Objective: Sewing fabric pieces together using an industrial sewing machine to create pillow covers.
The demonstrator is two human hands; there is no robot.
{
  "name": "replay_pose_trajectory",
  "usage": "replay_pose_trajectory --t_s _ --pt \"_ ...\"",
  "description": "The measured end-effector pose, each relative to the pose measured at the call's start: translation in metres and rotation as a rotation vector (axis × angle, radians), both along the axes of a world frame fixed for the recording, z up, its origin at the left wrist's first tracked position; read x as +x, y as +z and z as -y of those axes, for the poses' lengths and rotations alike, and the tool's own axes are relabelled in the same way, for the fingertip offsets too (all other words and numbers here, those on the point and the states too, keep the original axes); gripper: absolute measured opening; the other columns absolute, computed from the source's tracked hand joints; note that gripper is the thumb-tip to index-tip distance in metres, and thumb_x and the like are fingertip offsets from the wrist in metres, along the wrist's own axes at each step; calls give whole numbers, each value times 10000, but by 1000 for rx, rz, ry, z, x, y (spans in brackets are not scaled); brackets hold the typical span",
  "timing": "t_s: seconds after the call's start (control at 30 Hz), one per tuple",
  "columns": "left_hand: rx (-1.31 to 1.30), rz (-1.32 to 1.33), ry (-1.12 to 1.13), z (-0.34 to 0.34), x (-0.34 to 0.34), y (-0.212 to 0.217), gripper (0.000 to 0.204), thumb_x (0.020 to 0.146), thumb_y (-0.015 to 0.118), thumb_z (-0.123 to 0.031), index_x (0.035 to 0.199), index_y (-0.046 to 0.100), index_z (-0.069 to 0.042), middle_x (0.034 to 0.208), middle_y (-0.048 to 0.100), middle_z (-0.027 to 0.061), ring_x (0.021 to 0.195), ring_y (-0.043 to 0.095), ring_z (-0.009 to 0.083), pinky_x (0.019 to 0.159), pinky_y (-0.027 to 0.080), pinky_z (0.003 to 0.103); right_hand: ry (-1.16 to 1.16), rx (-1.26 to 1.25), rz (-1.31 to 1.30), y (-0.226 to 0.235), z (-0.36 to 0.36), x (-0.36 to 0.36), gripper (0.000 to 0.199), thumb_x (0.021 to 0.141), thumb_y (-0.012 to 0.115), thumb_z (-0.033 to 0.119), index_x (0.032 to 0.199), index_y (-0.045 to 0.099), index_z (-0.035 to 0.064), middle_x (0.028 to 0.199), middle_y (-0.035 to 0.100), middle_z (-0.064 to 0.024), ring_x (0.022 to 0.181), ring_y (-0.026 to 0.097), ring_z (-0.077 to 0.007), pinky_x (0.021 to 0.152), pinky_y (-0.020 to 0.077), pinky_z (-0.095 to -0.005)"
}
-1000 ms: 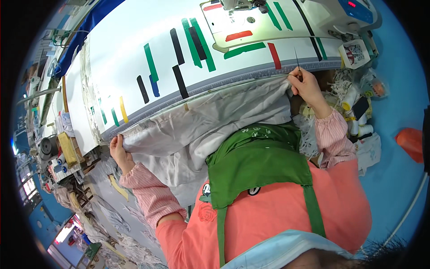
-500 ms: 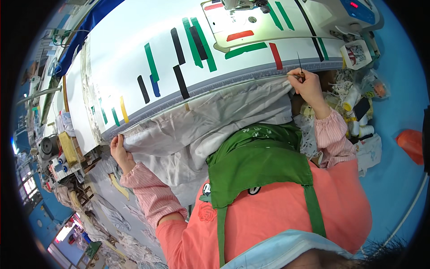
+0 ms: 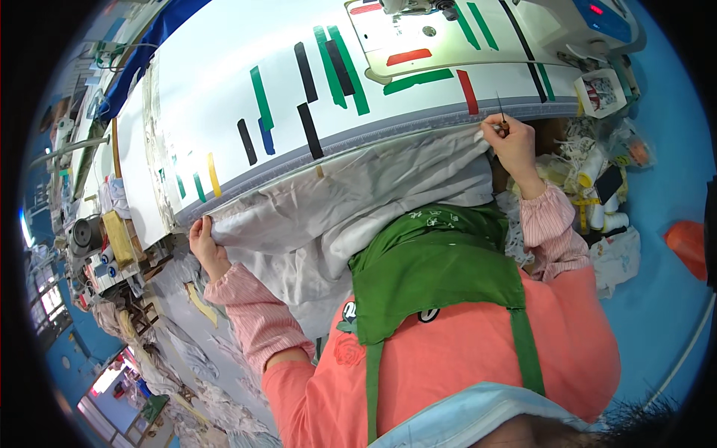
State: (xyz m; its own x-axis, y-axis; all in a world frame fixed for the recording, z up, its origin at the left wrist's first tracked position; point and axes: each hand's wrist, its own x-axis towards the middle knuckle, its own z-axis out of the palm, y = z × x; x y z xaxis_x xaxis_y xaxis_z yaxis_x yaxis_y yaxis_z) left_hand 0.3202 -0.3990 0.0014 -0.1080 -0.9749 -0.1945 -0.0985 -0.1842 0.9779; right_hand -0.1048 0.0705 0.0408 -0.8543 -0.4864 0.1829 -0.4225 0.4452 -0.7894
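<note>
A light grey cloth [image 3: 321,194] is stretched along the front edge of the white sewing table. My left hand [image 3: 208,250] pinches its left end, close to the table's left corner. At the other end, my right hand [image 3: 514,149] is closed with the cloth's right corner between thumb and fingers. The same hand also holds a thin awl [image 3: 504,125], its dark spike pointing away over the table. A grey ruler strip [image 3: 358,140] with fine markings runs along the table edge just beyond the cloth. The cloth's lower part hangs in folds toward my green apron [image 3: 441,276].
Several coloured tape strips [image 3: 307,71] mark the tabletop. A sewing machine [image 3: 418,33] stands at the far right. To the right are a small white box [image 3: 600,93] and thread spools [image 3: 591,166]. Fabric heaps [image 3: 205,373] lie at lower left.
The view has shifted slightly, so the table and cloth sit a little further right in the picture. Both hands keep their grip on the cloth's ends, which stays stretched.
</note>
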Motion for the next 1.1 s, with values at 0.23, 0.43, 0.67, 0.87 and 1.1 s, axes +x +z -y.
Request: replay_pose_trajectory --t_s 0.23,0.43,0.67,0.87,1.1 --pt "-32 25 -1 -5 -3 4 127 814 717 -19 893 618 -18 841 626 31 774 574 118 706 466 229 -19 6 3 3 -2 3 49 799 667 54 811 658 6 562 519 46 495 429 -10 473 354 -186" --pt "-1161 786 -143 -81 -107 38 304 753 717 -71 1019 612 33 916 644 144 851 610 240 788 480 347 48 25 116 17 -3 15 60 798 664 66 796 652 7 569 528 36 503 444 -15 479 363 -193" --pt "-868 -80 -1239 -318 -283 65 265 795 651 -45 1052 612 7 1016 617 145 971 567 293 833 459 352 285 -71 218 55 -7 55 78 779 652 65 789 627 -9 606 593 -58 519 505 -81 518 418 -232" --pt "-536 26 -1288 -332 -291 72 87 799 635 -49 867 646 5 768 625 156 656 606 305 588 474 342 239 -97 320 41 -27 55 134 807 668 73 911 637 -5 682 605 -21 575 496 -34 524 393 -206" --pt "-730 165 -1097 -315 -293 76 85 822 636 -48 880 649 14 752 647 129 635 619 198 611 478 282 236 -195 -4 30 -36 85 286 899 551 67 1175 554 -7 899 619 -135 812 614 -253 725 472 -317"
